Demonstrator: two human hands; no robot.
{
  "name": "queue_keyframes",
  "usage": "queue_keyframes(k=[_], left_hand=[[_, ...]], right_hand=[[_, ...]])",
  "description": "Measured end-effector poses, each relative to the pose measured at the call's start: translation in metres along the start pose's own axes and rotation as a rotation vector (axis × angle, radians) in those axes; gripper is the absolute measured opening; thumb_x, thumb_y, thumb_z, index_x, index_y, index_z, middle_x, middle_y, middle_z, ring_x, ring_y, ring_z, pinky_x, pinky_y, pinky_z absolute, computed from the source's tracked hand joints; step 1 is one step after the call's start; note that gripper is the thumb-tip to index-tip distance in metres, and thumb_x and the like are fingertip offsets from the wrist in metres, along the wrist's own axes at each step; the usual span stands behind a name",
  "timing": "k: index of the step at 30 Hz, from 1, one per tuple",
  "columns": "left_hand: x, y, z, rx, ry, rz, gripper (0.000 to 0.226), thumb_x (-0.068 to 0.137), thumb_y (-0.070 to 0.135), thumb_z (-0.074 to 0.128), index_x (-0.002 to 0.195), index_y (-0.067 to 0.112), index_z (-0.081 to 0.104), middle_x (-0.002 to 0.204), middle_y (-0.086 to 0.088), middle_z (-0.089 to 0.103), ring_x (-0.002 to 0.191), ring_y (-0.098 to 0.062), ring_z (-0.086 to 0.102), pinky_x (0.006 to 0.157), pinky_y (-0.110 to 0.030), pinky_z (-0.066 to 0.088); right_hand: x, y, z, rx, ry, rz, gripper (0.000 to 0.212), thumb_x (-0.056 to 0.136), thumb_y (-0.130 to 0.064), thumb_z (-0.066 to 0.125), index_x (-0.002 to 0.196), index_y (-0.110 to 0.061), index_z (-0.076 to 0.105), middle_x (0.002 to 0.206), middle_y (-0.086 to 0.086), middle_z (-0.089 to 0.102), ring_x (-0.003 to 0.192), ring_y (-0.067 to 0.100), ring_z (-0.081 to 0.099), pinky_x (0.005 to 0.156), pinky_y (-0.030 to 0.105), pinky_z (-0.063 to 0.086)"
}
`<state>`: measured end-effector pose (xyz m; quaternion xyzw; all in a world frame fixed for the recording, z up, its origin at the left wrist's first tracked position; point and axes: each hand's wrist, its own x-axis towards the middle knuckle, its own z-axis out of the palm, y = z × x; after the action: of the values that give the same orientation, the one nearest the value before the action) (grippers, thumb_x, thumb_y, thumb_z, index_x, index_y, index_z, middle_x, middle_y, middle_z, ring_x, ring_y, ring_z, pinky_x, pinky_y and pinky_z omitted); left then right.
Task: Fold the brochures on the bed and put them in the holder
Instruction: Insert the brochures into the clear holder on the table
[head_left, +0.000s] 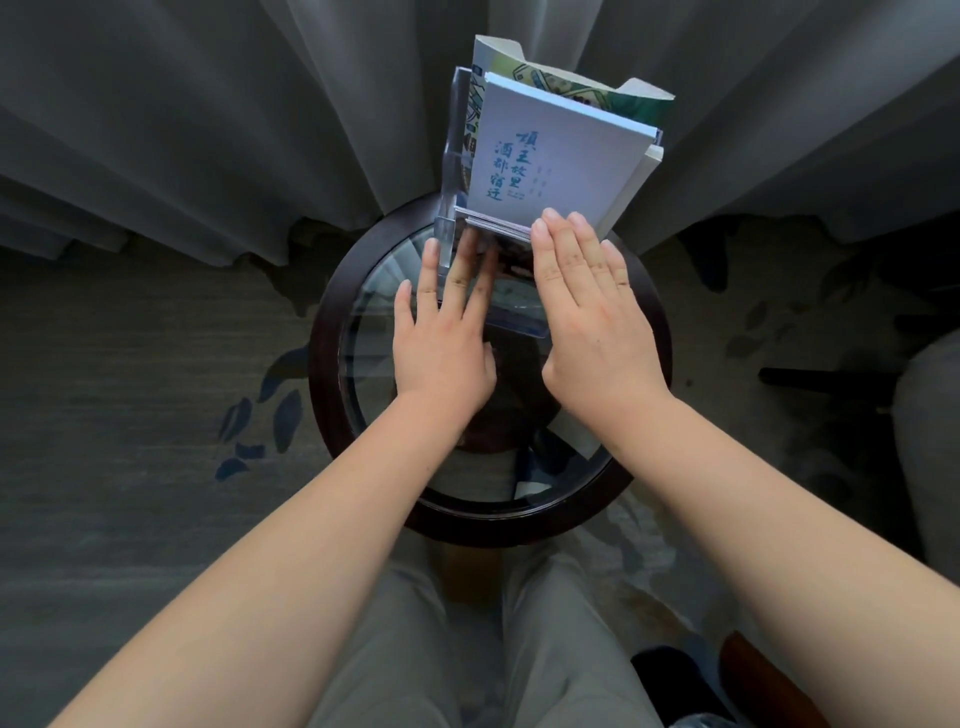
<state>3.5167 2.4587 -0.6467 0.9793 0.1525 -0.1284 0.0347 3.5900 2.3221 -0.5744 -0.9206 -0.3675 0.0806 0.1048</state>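
Observation:
A clear acrylic holder (451, 156) stands on a small round glass-topped table (332, 364). Several folded brochures stand upright in it; the front one is white with blue characters (550, 161), and a green illustrated one (561, 85) sticks up behind. My left hand (441, 332) lies flat with straight fingers against the holder's front lower left. Flat too, my right hand (587, 306) has its fingertips touching the bottom edge of the white brochure. Neither hand grips anything.
Grey curtains (208, 130) hang right behind the table. The table's dark wooden rim rings the glass. Patterned carpet (156, 364) lies all around. A chair's edge (930, 415) shows at the right. My legs are below the table's near edge.

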Motion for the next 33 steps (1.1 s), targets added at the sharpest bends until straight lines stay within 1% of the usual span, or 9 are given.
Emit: queue_keyframes(k=[5,11,13,16,19,23,26,30,33], left_hand=[[0.000,-0.006,-0.018,0.001,0.032,0.005,0.103,0.094,0.041,0.058,0.161,0.024,-0.017,0.160,-0.001,-0.036,0.158,-0.033,-0.012,0.127,-0.052,0.015],[-0.001,-0.009,-0.066,-0.014,0.043,0.021,0.108,0.096,0.037,0.058,0.156,0.024,-0.031,0.166,-0.001,-0.033,0.159,-0.032,-0.008,0.128,-0.050,0.015],[0.003,-0.007,-0.084,0.001,0.024,0.052,0.103,0.097,0.036,0.056,0.159,0.024,-0.025,0.166,0.000,-0.032,0.159,-0.031,-0.008,0.128,-0.050,0.013],[0.010,-0.002,-0.105,0.016,-0.060,0.106,0.094,0.099,0.034,0.055,0.163,0.019,-0.012,0.171,-0.002,-0.017,0.159,-0.027,-0.007,0.129,-0.048,0.009],[0.010,0.001,-0.115,0.039,-0.136,0.116,0.096,0.098,0.033,0.057,0.163,0.016,-0.012,0.172,-0.003,-0.016,0.159,-0.025,-0.009,0.129,-0.045,0.008],[0.007,-0.006,-0.116,0.052,-0.174,0.132,0.104,0.095,0.034,0.062,0.163,0.017,-0.015,0.171,-0.001,-0.018,0.159,-0.024,-0.011,0.129,-0.043,0.008],[0.010,-0.012,-0.113,0.045,-0.141,0.150,0.104,0.093,0.031,0.061,0.162,0.020,-0.016,0.171,0.000,-0.019,0.159,-0.024,-0.010,0.129,-0.043,0.008],[0.015,-0.027,-0.108,-0.006,-0.074,0.038,0.102,0.094,0.031,0.056,0.161,0.017,-0.019,0.172,-0.002,-0.016,0.160,-0.027,0.001,0.127,-0.044,0.019],[0.018,-0.038,-0.094,0.120,-0.198,0.012,0.107,0.095,0.039,0.059,0.160,0.014,-0.023,0.173,-0.006,-0.004,0.158,-0.030,0.010,0.125,-0.046,0.022]], right_hand=[[0.003,0.004,-0.004,0.005,-0.049,-0.002,0.093,0.084,0.017,0.054,0.163,-0.004,0.012,0.172,0.011,0.009,0.159,0.026,0.005,0.130,0.041,0.007],[0.012,0.006,-0.026,-0.046,-0.196,0.038,0.105,0.087,0.002,0.068,0.164,-0.010,-0.003,0.173,0.007,-0.005,0.159,0.025,-0.007,0.127,0.040,-0.003],[0.015,0.005,-0.033,-0.060,-0.259,0.045,0.107,0.087,-0.003,0.070,0.164,-0.011,-0.004,0.173,0.005,-0.006,0.159,0.024,-0.007,0.126,0.040,-0.004],[0.018,0.003,-0.039,-0.052,-0.338,0.068,0.109,0.087,-0.008,0.072,0.164,-0.013,-0.006,0.173,0.003,-0.008,0.159,0.021,-0.009,0.128,0.041,-0.002],[0.018,0.001,-0.046,-0.010,-0.393,0.087,0.112,0.086,-0.009,0.075,0.165,-0.015,-0.005,0.173,0.002,-0.009,0.159,0.020,-0.008,0.128,0.041,-0.001],[0.020,-0.001,-0.050,0.024,-0.409,0.090,0.111,0.086,-0.010,0.074,0.165,-0.016,-0.004,0.173,0.002,-0.007,0.159,0.020,-0.007,0.128,0.040,-0.001],[0.021,0.000,-0.046,0.010,-0.370,0.096,0.112,0.086,-0.013,0.074,0.165,-0.016,-0.005,0.173,0.002,-0.009,0.159,0.021,-0.009,0.128,0.043,0.000],[0.013,0.003,-0.037,0.000,-0.278,0.209,0.115,0.087,-0.014,0.070,0.162,-0.022,-0.016,0.168,0.003,-0.030,0.155,0.030,-0.024,0.125,0.055,-0.002],[0.003,0.004,-0.026,-0.026,-0.275,0.254,0.120,0.085,-0.010,0.068,0.160,-0.034,-0.023,0.153,0.004,-0.052,0.149,0.033,-0.036,0.122,0.060,-0.004]])
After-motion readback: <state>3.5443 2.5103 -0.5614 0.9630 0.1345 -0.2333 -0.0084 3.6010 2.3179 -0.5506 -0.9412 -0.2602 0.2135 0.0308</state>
